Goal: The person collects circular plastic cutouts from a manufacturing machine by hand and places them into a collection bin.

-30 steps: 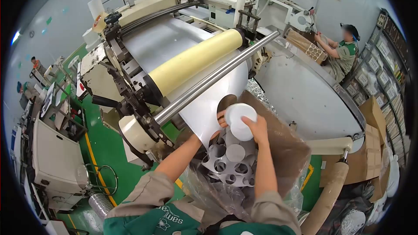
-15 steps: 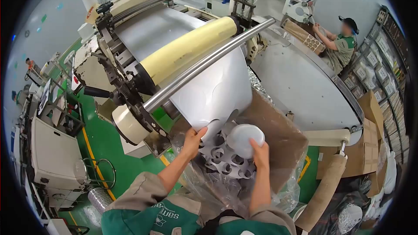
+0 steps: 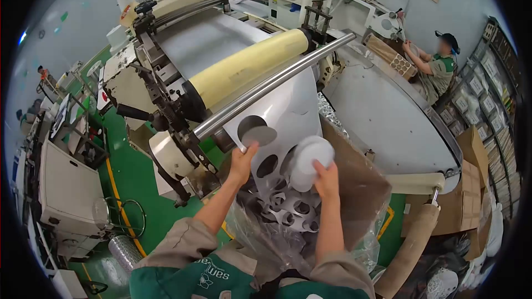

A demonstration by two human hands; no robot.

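A silvery-white sheet [image 3: 288, 99] hangs down from under a steel bar [image 3: 277, 86] and a yellow roller [image 3: 249, 66]. Large round holes show in its lower part. My left hand [image 3: 242, 161], closed, pinches a round disc [image 3: 260, 135] by its edge, in front of one of the holes. In my right hand [image 3: 326, 177] is a stack of white discs [image 3: 312, 158], gripped with the thumb on top. Below both hands, the punched scrap [image 3: 291, 210] of the sheet lies crumpled in a plastic-lined cardboard box [image 3: 354, 188].
The machine frame [image 3: 172, 149] with a black handle stands at left. A grey panel [image 3: 388, 111] and a brown cardboard tube [image 3: 410, 249] are at right. A co-worker [image 3: 440, 66] sits beyond the panel near a box of tubes. Shelves [image 3: 482, 88] line the right wall.
The sheet has come further down, showing more holes. My left hand has moved up slightly, and a disc now stands clear of the sheet in it. My right hand has risen slightly with the stack.
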